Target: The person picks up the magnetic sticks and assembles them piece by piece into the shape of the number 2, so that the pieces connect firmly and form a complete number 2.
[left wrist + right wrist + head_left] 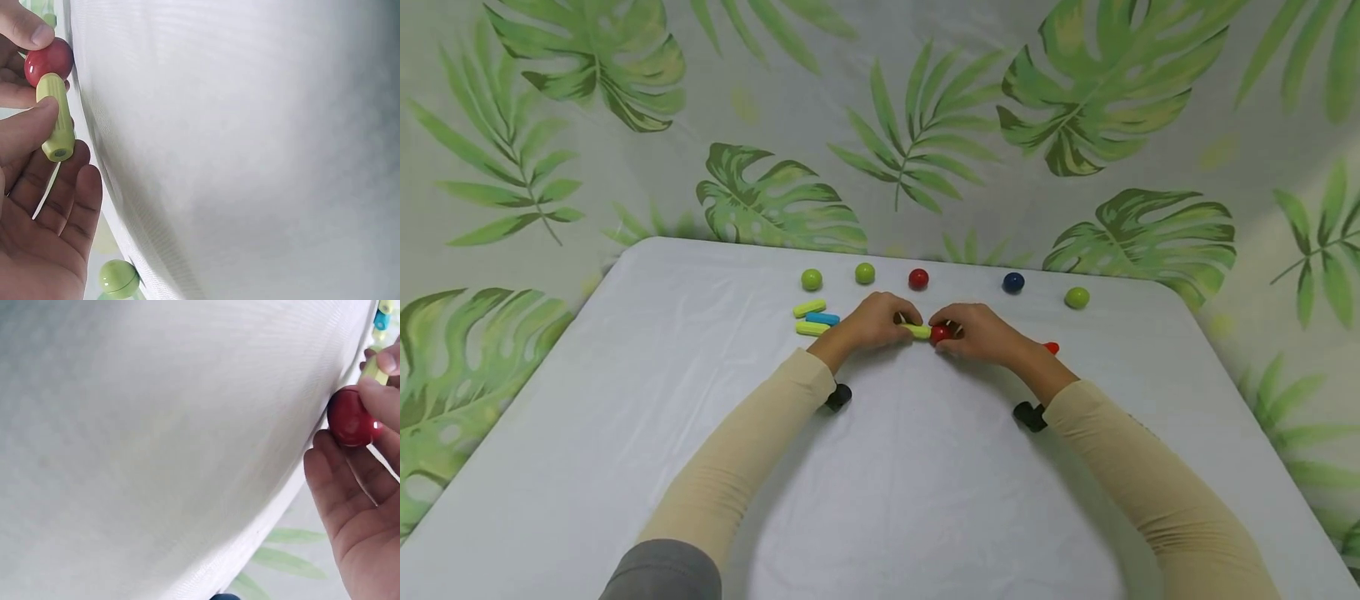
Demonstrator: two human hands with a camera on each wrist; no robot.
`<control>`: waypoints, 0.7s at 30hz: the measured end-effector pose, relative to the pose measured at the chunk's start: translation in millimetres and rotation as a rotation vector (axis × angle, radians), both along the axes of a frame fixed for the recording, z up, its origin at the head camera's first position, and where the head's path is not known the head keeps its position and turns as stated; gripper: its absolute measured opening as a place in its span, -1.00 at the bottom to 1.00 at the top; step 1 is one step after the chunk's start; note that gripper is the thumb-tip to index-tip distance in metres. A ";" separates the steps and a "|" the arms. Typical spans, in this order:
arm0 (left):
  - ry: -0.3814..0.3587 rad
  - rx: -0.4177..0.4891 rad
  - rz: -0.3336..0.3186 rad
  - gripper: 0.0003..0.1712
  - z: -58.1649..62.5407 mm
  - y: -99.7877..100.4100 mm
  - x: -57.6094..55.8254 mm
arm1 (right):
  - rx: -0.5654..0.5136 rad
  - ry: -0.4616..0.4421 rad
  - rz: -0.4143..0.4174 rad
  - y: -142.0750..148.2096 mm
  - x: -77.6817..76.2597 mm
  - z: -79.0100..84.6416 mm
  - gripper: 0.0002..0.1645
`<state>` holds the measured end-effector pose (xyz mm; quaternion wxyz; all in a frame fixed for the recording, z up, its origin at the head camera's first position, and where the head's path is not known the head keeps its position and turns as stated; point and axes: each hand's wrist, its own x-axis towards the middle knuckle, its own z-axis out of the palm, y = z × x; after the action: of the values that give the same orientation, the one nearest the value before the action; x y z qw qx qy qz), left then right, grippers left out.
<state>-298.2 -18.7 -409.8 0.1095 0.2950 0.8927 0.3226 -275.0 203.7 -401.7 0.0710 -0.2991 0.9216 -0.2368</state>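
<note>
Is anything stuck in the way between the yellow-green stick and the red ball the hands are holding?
No, nothing visible is in the way. The left hand pinches the yellow-green stick, and the stick's end meets the red ball held in the right hand.

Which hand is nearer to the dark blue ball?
Right. The right hand, gripping a red ball, is on the person's side of the dark blue ball, slightly to its left; the left hand, pinching a yellow-green stick, is farther off to the left.
</note>
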 end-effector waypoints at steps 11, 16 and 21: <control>0.018 -0.026 0.067 -0.63 17.3 -24.2 -4.0 | 0.007 -0.031 -0.039 -4.5 0.2 4.5 -0.58; 0.086 -0.047 0.145 -0.65 32.4 -55.3 -10.1 | 0.033 -0.043 -0.061 -4.4 2.0 4.8 -0.57; 0.113 -0.096 0.205 -0.66 35.4 -80.1 -12.0 | 0.040 -0.049 -0.075 -3.0 4.7 3.9 -0.57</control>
<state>-310.2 -98.8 -374.4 0.0393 0.2141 0.9375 0.2716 -270.3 200.7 -397.8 0.0904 -0.2568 0.9348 -0.2282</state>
